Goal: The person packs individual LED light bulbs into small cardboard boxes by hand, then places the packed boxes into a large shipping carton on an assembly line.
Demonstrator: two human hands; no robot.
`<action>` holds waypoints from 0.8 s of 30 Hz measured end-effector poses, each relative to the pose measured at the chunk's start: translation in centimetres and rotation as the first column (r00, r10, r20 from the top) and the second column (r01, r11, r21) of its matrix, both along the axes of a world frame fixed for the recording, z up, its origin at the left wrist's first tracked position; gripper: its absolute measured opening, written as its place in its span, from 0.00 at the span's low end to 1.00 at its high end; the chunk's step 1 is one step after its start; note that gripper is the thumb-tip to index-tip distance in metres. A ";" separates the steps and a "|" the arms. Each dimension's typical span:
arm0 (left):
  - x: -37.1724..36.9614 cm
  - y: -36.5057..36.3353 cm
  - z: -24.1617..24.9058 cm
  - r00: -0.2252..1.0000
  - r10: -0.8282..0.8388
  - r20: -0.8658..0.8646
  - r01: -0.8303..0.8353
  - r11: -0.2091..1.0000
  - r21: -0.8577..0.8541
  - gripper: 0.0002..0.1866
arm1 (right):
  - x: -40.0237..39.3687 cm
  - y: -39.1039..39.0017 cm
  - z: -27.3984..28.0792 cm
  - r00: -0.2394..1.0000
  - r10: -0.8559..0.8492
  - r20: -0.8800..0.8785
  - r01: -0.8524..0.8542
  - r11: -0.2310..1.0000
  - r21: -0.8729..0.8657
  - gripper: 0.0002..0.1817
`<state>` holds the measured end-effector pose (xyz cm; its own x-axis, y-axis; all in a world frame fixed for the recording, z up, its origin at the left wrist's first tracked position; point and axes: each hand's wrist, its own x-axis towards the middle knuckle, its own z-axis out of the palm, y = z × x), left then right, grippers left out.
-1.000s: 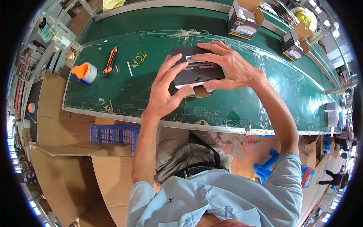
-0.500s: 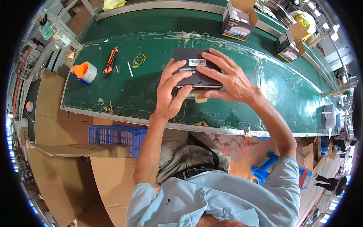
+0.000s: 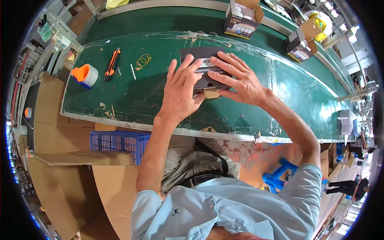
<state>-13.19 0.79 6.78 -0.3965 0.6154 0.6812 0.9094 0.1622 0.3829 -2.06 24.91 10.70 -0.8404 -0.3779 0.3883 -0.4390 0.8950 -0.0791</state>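
Observation:
A dark cardboard box (image 3: 206, 81) with a barcode label lies on the green work table (image 3: 132, 96) in front of me. A tan flap (image 3: 211, 94) sticks out at its near end. My left hand (image 3: 182, 86) is at the box's left side, fingers over the top and thumb by the near flap. From the right, my right hand (image 3: 240, 80) grips the box, its fingers across the top and its thumb at the near edge. Between them the hands cover much of the label and the sides.
An orange-black utility knife (image 3: 113, 64), a tape roll (image 3: 86, 75), a white stick (image 3: 133, 72) and yellow bands (image 3: 143, 61) lie to the left. Two open bulb boxes (image 3: 242, 22) (image 3: 300, 44) stand beyond. A blue crate (image 3: 120, 142), a large carton (image 3: 64, 188) and a blue stool (image 3: 278, 176) are below the table.
My left fingers have spread and shifted on the box, and the thumb has moved down toward the near flap. The near end looks more closed. The view has shifted slightly.

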 end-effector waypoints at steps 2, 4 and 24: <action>0.1 0.3 0.5 0.999 -0.032 0.019 0.032 0.999 -0.021 0.36 | 0.4 -1.0 0.5 1.000 -0.016 -0.007 0.016 1.000 -0.010 0.41; 0.6 0.2 0.5 1.000 -0.009 0.019 0.009 1.000 -0.018 0.38 | 1.1 -3.0 1.5 0.997 -0.019 -0.071 0.012 0.995 -0.098 0.29; 0.9 0.9 -0.5 0.996 -0.004 0.094 -0.008 0.991 0.133 0.42 | 1.3 -6.8 2.8 0.967 -0.249 0.051 0.248 0.882 -0.401 0.09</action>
